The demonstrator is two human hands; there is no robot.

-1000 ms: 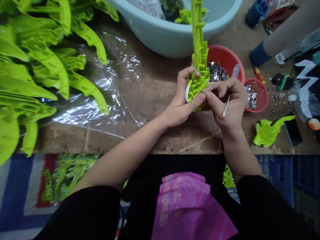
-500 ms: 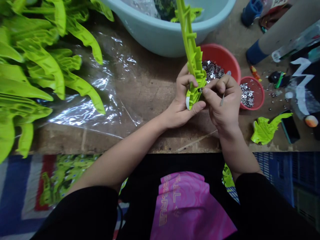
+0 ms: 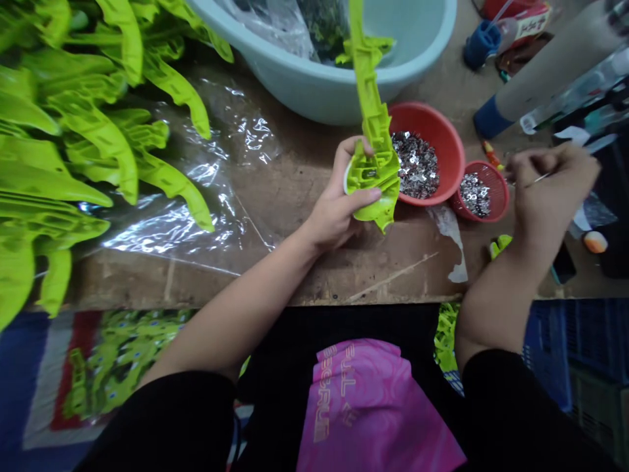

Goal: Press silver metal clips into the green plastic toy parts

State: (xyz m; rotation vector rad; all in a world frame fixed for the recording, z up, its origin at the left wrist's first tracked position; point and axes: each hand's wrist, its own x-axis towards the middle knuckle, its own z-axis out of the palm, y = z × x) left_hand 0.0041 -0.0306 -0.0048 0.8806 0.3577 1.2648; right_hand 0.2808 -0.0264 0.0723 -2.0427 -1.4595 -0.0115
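Note:
My left hand (image 3: 334, 210) is closed round a long lime-green moulded plastic part (image 3: 376, 131), its ribbed inner side facing up and its narrow end rising over the basin. The thumb presses on the wide lower end, where a small metal piece (image 3: 369, 174) sits among the ribs. Out to the right, my right hand (image 3: 550, 183) is closed on a thin tool (image 3: 543, 177) with a slim, light shaft; a translucent end sticks out behind the hand. Its fingertips are beside loose items on the table, and what they touch is blurred.
A red bowl (image 3: 449, 131) and a smaller red basket (image 3: 504, 190) hold small metal clips. Behind stands a pale blue basin (image 3: 304, 85) with bagged items. Lime-green parts (image 3: 98, 131) are heaped on the left by clear plastic film (image 3: 196, 242). A grey cylinder (image 3: 545, 65) lies at right.
My right hand has moved away from the green part, out to the right, with the tool still in it. My left hand has turned the part so its wide end faces up more.

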